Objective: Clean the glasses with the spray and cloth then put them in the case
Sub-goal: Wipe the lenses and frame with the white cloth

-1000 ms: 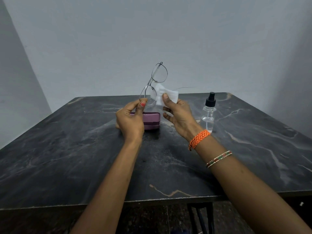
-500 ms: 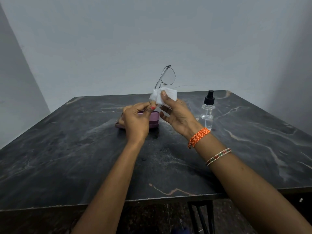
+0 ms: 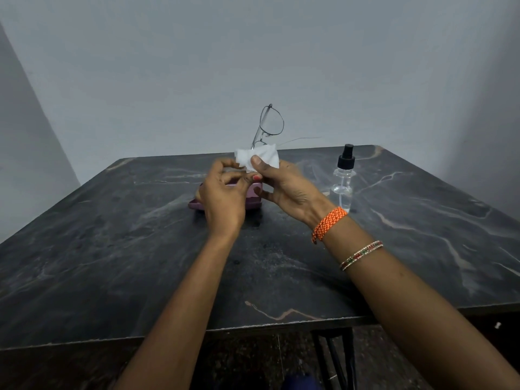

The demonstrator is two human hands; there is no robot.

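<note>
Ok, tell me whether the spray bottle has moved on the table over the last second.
No. The spray bottle stands in the same spot on the table, just right of the pale vein in the marble; only the camera view shifted slightly.

Both your forearms reach forward, converging at centre. Your left hand (image 3: 222, 198) is raised, fingers curled, thumb and forefinger pinched together. Your right hand (image 3: 289, 190) sits just beside it, palm turned inward, thumb (image 3: 260, 163) pressed forward against the fingers.
</note>
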